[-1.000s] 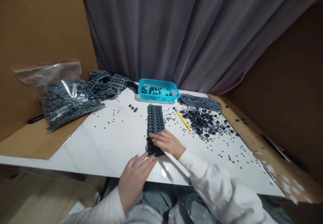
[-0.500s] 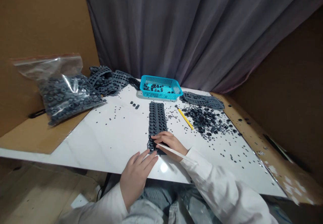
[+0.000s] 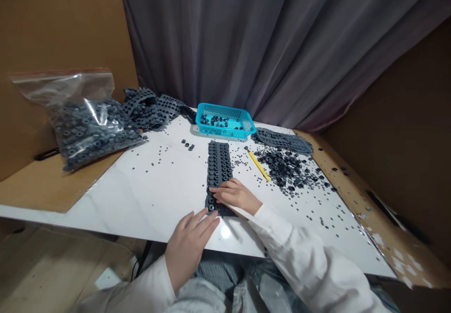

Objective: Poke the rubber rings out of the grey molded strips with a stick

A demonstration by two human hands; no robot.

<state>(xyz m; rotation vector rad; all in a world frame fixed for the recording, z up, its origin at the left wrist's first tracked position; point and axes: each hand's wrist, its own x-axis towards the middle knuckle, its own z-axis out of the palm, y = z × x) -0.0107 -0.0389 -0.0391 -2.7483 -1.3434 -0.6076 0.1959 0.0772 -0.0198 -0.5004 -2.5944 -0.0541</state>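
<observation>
A dark grey rubber-like sheet [image 3: 220, 160] with rows of round ring-shaped parts lies lengthwise in front of me. My left hand [image 3: 192, 235] rests flat at the sheet's near left corner, fingers stretched out and fingertips touching its edge. Over the lower part of the sheet, my right hand [image 3: 238, 197] has its fingers closed around a thin white stick [image 3: 237, 212]. The stick slants back under the palm toward the wrist; its tip is hidden by the fingers. Two ring parts [image 3: 211, 203] show between my hands.
Behind the sheet stands a turquoise basket [image 3: 225, 133] holding small dark pieces. To the right lie a yellow cutter-like tool [image 3: 259, 166], a heap of black scraps [image 3: 287, 169] and stacked grey sheets [image 3: 283, 140]. At left are a full zip bag [image 3: 95, 134] and crumpled perforated sheets [image 3: 144, 108].
My right hand has turned slightly over the sheet, and the white stick now lies lower, mostly covered by the hand. My left hand stays almost in place.
</observation>
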